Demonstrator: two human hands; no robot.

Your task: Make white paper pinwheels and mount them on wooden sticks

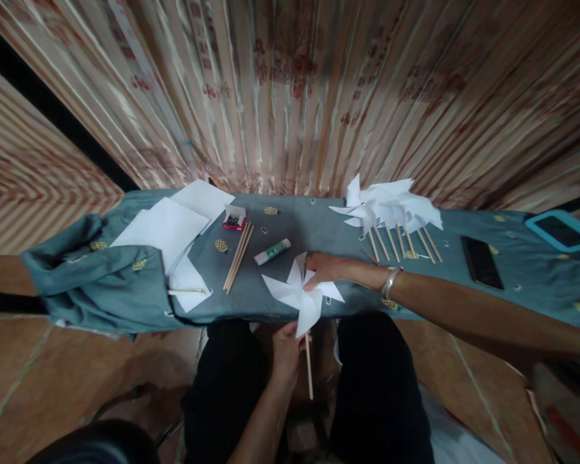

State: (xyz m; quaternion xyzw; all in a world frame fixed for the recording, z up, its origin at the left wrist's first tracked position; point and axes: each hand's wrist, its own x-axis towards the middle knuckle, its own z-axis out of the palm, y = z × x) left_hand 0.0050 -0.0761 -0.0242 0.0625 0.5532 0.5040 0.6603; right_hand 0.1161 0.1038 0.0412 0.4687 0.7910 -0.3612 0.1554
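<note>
A white paper pinwheel [309, 308] on a thin wooden stick is in front of me, at the near edge of the cloth-covered table [290, 222]. My left hand [286, 353], below the blades, is closed round the upper part of the stick, whose lower end hangs over my lap. My right hand [323, 267] reaches in from the right and grips the pinwheel near its centre, the thumb close to the middle. Some of its fingers are hidden behind the blades. A glue stick [272, 252] lies just beyond the pinwheel, to the left.
Several pinwheels [391, 203] lie together at the back right. White paper sheets [174, 222] are piled on the left, near loose wooden sticks [238, 258] and a small red-and-white box [234, 218]. A dark phone [482, 262] and a blue-framed device [563, 230] lie farther right.
</note>
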